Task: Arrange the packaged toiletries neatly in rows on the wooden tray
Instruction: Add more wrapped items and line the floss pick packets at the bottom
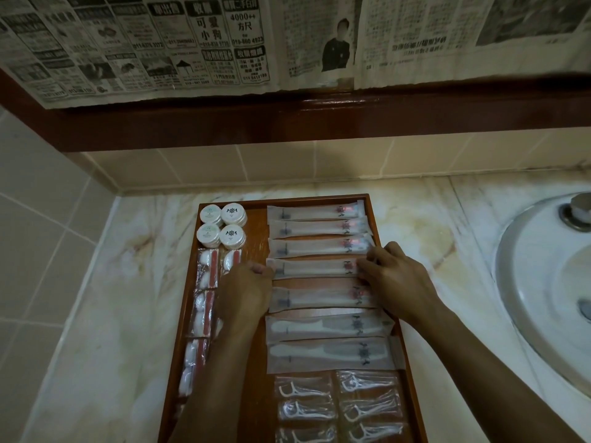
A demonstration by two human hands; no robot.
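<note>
Two hands [246, 292] [396, 276] pinching flat translucent packet [315, 268], glossy wooden tray [256, 346], perhaps toothbrush inside

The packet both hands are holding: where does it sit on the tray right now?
In the head view, the packet lies fourth from the far end of the tray's right-hand column, left hand pinching its left end, right hand its right.
</note>
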